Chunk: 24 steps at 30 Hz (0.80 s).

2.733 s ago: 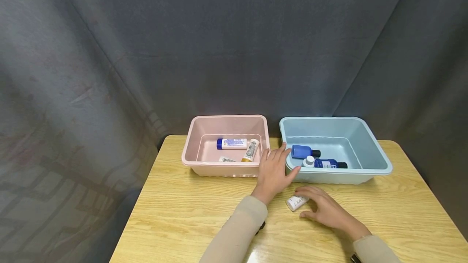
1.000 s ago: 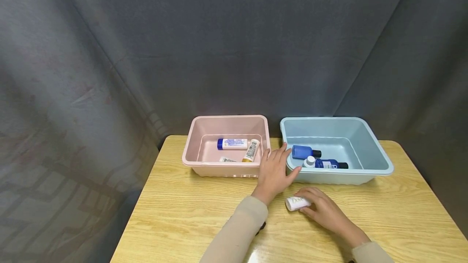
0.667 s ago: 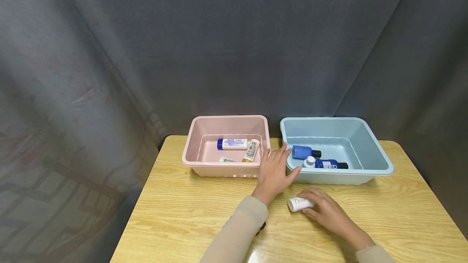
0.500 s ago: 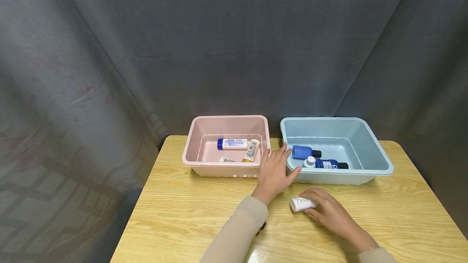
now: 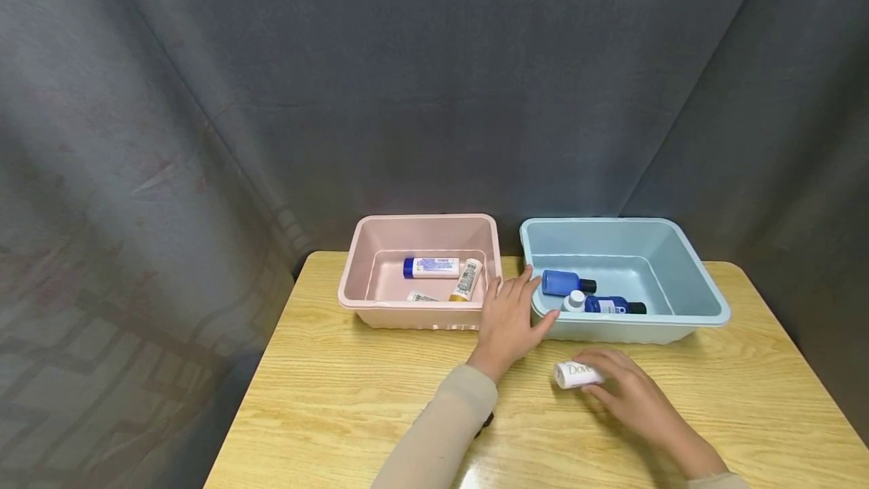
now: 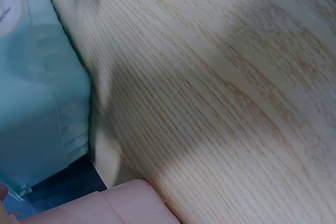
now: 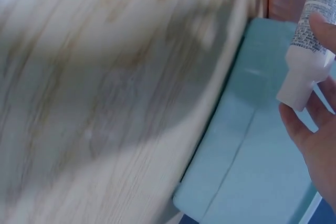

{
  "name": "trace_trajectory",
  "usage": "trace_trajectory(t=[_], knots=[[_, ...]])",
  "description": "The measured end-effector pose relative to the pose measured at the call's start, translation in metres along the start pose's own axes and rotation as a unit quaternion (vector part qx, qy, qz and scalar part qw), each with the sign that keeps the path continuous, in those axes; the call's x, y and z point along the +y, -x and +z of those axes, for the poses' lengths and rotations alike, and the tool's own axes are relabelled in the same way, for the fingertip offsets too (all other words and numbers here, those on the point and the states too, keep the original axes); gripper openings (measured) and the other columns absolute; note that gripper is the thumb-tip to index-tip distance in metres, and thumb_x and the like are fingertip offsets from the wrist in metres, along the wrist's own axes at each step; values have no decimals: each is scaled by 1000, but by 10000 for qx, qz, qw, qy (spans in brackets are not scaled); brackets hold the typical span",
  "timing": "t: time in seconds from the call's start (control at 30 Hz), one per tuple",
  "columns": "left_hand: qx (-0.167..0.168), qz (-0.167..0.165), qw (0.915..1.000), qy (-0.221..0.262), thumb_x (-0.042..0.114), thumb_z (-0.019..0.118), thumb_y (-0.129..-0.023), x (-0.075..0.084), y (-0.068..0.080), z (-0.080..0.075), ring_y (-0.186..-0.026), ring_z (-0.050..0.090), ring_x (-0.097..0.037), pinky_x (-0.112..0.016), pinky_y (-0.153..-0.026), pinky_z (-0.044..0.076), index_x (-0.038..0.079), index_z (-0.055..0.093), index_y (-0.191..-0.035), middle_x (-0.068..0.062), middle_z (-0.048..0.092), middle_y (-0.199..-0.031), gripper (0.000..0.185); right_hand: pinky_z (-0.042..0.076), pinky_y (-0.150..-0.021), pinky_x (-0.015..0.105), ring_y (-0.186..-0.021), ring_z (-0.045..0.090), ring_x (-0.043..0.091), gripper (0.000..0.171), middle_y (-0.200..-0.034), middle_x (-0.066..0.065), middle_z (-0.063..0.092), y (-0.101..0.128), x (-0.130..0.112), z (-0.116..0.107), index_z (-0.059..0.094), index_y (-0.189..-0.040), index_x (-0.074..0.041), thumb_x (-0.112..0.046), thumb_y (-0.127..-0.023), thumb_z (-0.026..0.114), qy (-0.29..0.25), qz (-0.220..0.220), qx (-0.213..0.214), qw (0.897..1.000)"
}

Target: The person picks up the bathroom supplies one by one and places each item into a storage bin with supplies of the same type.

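Note:
My right hand [image 5: 627, 391] grips a small white Dove bottle [image 5: 575, 375] between thumb and fingers, in front of the blue bin. In the right wrist view the bottle [image 7: 303, 62] shows its fine-print label and narrower cap end, with fingertips around it. Its base [image 6: 9, 14] appears at the top left of the left wrist view. My left hand [image 5: 508, 323] lies with spread, extended fingers where the pink bin [image 5: 407, 313] and the blue bin [image 5: 631, 329] come close together, fingertips right at their rims. It holds nothing.
Inside the pink bin lie a white tube with a blue cap [image 5: 434, 268], a yellow-capped tube [image 5: 467, 279] and a partly hidden white item [image 5: 422, 296]. The blue bin contains two blue bottles [image 5: 560, 282] with black caps and a white-capped bottle [image 5: 574, 300]. A grey curtain [image 5: 434, 96] hangs behind.
The right hand's fingers have closed around the white bottle, turned it so its Dove label shows, and carried it a little to the right. The left hand has kept its place.

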<state>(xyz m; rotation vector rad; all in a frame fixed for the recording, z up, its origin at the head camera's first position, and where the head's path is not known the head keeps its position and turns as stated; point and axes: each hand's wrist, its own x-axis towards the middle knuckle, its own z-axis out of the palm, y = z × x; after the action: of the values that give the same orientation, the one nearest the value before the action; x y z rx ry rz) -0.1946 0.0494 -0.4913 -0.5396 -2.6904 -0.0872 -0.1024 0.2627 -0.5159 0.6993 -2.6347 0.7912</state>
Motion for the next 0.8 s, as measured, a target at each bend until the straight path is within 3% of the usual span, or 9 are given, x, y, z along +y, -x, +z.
trace_trajectory(t=[0.13,0.23,0.57,0.8], knots=[[114,11,9999,13,70,31,-96,0,0,1,-129,48,-9,-40,-116,25,25,48,-145,6,41,-154,68,33,-97,5,-104,61,23,56,-117,4,67,0,-2,-6,72,-113,-12,3,-61,89,-73,22,124,9999],[135,8,9999,17,70,32,-96,0,1,1,-129,48,-8,-40,-116,25,26,48,-145,6,41,-154,68,27,-98,2,-104,60,21,58,-116,5,67,0,-2,-12,71,-113,-11,4,-60,89,-88,-56,235,9997],[67,38,9999,119,69,30,-97,1,0,-1,-129,48,-10,-40,-116,25,25,48,-146,5,40,-155,68,25,-99,2,-109,50,-1,62,-111,8,66,-2,3,-37,71,-113,-8,9,-55,86,-117,-341,720,9968],[144,23,9997,185,68,32,-97,0,1,1,-128,49,-10,-40,-116,25,25,49,-145,5,42,-154,67,24,-98,0,-112,45,-7,63,-112,10,65,-1,5,-49,71,-113,-8,10,-55,86,-43,-134,823,9965]])
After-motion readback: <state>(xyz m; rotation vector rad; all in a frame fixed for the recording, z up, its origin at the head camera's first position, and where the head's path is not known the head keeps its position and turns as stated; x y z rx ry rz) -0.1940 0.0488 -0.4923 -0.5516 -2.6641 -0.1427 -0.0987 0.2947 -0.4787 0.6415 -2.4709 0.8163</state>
